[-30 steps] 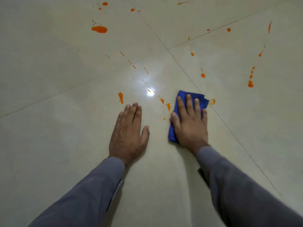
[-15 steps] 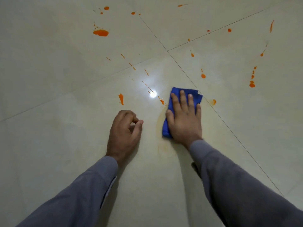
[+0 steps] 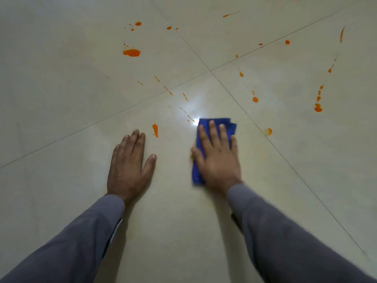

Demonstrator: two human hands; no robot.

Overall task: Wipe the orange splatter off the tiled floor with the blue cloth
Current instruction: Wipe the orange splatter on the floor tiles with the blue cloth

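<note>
Blue cloth [image 3: 228, 124] is lying folded into a small pad on the tiled floor [image 3: 61, 99], near the middle of the view, just this side of the crossing of the grout lines [image 3: 210, 70]. The right hand [image 3: 217, 158] is pressing down on it with straight, slightly spread fingers, palm flat, covering most of the pad so that only its far edge and left edge are showing. Nothing is being pinched; the cloth is being held by downward pressure alone. The left hand [image 3: 130, 166] is resting flat on the bare tile beside it, fingers straight and thumb spread, apparently propping the person up.

The cloth is looking soft, light and limp, so it is likely bunching or unfolding if pushed from one edge; pressing on its middle with a flat palm seems the soundest hold. The glossy tile, which is throwing back a bright glare [image 3: 195, 121] at the cloth's far left corner, is probably letting the pad slide easily.

Orange splatter [image 3: 131, 52] is lying scattered across the tiles beyond both hands, with a streak [image 3: 155, 130] just beyond the left fingertips and a faint smeared spot [image 3: 268, 131] to the right of the cloth. Most of the wiping appears not yet done, and wet drops may be smearing rather than lifting.
</note>
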